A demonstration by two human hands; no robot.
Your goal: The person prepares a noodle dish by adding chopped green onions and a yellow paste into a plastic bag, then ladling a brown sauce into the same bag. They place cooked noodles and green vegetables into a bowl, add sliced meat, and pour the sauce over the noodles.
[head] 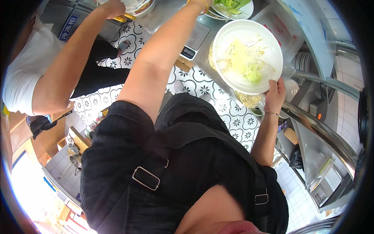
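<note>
My right hand grips the lower right rim of a wide white bowl, with the thumb over the edge. Inside the bowl lie bean sprouts, pale cabbage leaves and a piece of green lettuce. Plastic-bagged noodles show below the bowl, near my right hand. My left arm reaches forward, and its hand is past the top edge, out of view. Close to that wrist are plates of leafy greens. A digital kitchen scale sits under the left forearm.
At left a co-worker's hand holds a yellow-handled tool beside a round container. A metal rail curves along the right. Stacked plates stand behind it. Patterned floor tiles lie below the steel counter.
</note>
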